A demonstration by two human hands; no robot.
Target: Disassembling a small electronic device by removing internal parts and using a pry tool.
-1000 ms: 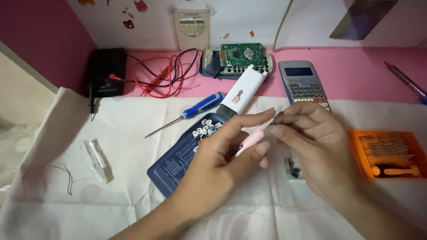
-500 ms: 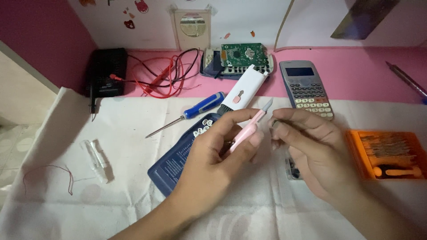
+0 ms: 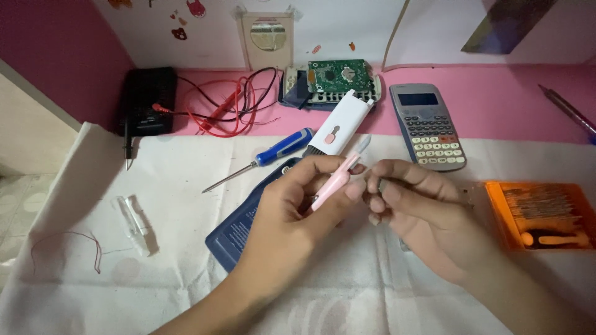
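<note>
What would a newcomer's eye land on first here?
The two hands meeting mid-frame: the left hand grips a slim pink tool, with the right hand pinching something small beside it. Behind them, on the pink desk strip, lie an opened calculator with its green circuit board bare and a whole grey calculator. An orange bit case sits at the right.

A pink counter [image 3: 509,93] runs beneath a white wall panel [image 3: 323,25] with small stickers; a white cloth [image 3: 155,260] covers its front. Pale tiled floor [image 3: 18,198] shows at left.
</note>
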